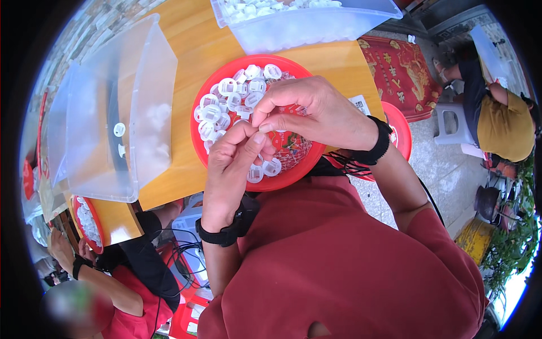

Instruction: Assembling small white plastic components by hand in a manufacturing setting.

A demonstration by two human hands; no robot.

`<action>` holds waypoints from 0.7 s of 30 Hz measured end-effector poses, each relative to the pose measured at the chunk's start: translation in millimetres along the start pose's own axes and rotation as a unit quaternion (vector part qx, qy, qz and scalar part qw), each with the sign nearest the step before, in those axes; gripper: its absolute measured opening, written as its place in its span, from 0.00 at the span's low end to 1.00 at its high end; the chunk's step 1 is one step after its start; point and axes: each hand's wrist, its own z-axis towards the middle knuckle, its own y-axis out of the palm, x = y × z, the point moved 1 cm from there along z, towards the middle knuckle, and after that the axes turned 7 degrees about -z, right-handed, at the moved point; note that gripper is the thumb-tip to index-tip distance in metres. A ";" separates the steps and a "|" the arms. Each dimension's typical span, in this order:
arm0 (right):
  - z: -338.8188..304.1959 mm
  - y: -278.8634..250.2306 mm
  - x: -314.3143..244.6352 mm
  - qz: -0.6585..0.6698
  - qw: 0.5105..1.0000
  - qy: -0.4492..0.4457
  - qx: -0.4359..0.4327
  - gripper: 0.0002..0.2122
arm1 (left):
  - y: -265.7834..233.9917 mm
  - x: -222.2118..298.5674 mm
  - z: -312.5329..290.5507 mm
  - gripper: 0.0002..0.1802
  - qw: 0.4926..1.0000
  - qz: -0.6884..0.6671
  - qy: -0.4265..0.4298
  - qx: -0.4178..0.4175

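Observation:
My left hand (230, 161) and my right hand (324, 113) meet over a round red tray (199, 148). The fingers of both are pinched together, thumb against forefinger, and their tips almost touch. What they pinch is too small and too covered to make out. A whitish bit shows by my left fingers. Many round white plastic parts (227, 86) with slots lie in the left half of the tray. On its right side, partly under my right hand, is a loose heap of thin, silvery, pin-like pieces (294, 157).
A clear plastic bin (153, 53) with a few white parts stands on the wooden table (192, 34) at left. Another clear bin (316, 28), full of white parts, is at the far side. A co-worker (135, 288) sits lower left by a smaller red tray (100, 240); another person (505, 124) is at right.

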 end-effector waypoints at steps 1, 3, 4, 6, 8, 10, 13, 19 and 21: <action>1.2 -5.0 -2.4 -0.034 0.999 -0.012 -0.027 0.04 | -1.1 1.9 -0.4 0.11 1.000 0.006 -0.009 -0.028; -1.3 -12.7 -4.9 -0.065 0.996 -0.032 -0.054 0.03 | 0.8 2.8 -1.3 0.11 0.999 -0.006 -0.020 -0.038; -2.8 -14.3 -6.5 -0.059 0.996 -0.015 -0.065 0.04 | 1.7 4.8 -2.1 0.11 0.998 -0.018 -0.029 -0.045; -6.2 -15.9 -5.2 -0.049 0.995 0.013 -0.082 0.06 | 6.4 6.5 -1.9 0.12 0.997 -0.030 -0.041 -0.064; -15.1 -18.6 -2.5 -0.038 0.996 0.044 -0.070 0.05 | 9.4 4.1 0.8 0.12 0.993 -0.054 -0.054 -0.092; -17.6 -20.0 -7.9 -0.056 0.994 0.051 -0.074 0.04 | 12.2 1.4 1.3 0.12 0.992 -0.061 -0.061 -0.093; -25.2 -22.3 -9.1 -0.062 0.994 0.063 -0.062 0.04 | 19.9 -4.3 2.1 0.13 0.996 -0.041 -0.031 -0.070; -44.5 -36.0 -8.0 -0.042 0.982 0.159 0.091 0.03 | 52.4 -12.7 2.2 0.15 0.886 0.428 0.168 0.063; -47.9 -33.4 -5.1 -0.031 0.983 0.155 0.097 0.03 | 54.4 -19.9 5.8 0.15 0.870 0.464 0.156 0.064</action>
